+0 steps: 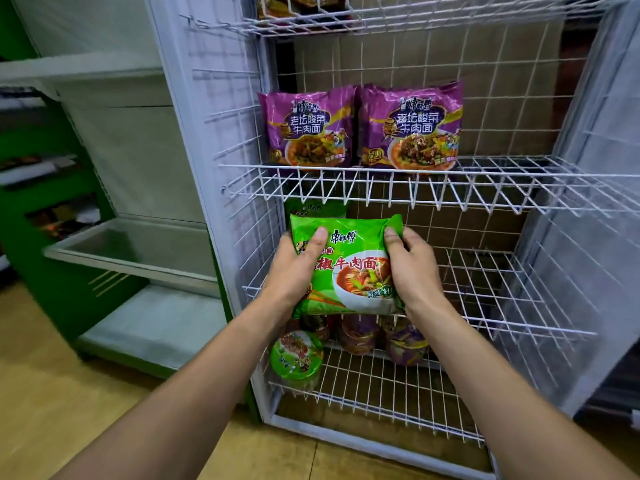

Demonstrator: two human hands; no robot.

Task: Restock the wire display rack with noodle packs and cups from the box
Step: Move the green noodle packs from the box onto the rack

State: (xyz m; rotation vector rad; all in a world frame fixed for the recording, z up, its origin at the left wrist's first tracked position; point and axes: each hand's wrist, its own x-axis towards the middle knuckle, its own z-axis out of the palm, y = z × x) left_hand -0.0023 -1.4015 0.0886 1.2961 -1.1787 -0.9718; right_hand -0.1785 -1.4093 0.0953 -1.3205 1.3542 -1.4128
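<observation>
In the centre of the frame both hands hold one green noodle pack (349, 271) upright, its printed face toward the camera. The left hand (294, 271) grips the pack's left edge with the thumb laid across the front near the top corner. The right hand (414, 271) grips the right edge, thumb pressed on the upper right corner and fingers curled behind. The pack sits at the front left of a shelf of the white wire display rack (485, 188), just under the shelf above it. Whether its bottom edge rests on the wires cannot be told. Directly behind it, the top of a second green pack (317, 209) peeks out. On the shelf above, in the upper middle of the frame, two purple noodle packs (308, 128) stand side by side, touching, leaning back against the rear grid. The right part of that shelf is bare wire. At the top edge of the frame more packs (304, 3) show on the highest shelf, too cropped to read. Below the held pack, in the lower middle, a green-lidded noodle cup (298, 355) lies tilted at the front left of the bottom shelf, with purple cups (405, 344) behind it to the right. A green shelving unit (69, 289) fills the left of the frame, standing on a wooden floor (52, 393).
</observation>
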